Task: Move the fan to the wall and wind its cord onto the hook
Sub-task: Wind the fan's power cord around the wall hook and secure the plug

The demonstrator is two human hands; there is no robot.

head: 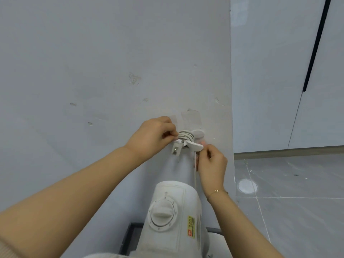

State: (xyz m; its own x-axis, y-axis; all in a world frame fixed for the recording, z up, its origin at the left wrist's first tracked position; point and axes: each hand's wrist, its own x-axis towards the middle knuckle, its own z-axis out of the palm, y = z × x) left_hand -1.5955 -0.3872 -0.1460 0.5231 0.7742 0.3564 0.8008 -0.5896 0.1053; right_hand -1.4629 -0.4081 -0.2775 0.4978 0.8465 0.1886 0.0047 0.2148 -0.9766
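- Head view, looking down along a pale grey wall (93, 62) near its outer corner, with grey floor tiles (297, 211) beyond the corner to the right.
- A white hook (195, 145) is fixed to the wall close to that corner, under patches of clear tape (189, 118).
- The white cord (186, 135) sits in several tight loops around the hook, the bundle lying roughly sideways along the wall.
- The plug (176, 148) hangs just below the loops on their left, its metal prongs pointing down.
- One strand of cord runs straight down from the hook towards the fan.
- The left hand (154, 135) reaches in from the lower left, arm stretched out, fingers curled, fingertips pinching the left side of the coil.
- The right hand (211, 161) comes up from the lower right, wrist bent, a thin bracelet (216, 191) on it; its thumb and fingers pinch the hanging strand just under the hook's right end.
- The white fan (173, 216) stands against the wall directly below the hook, near the corner, its body upright, long axis vertical; a round dial (162, 214) on top faces the camera.
- A dark frame (128, 237) shows at the fan's foot.
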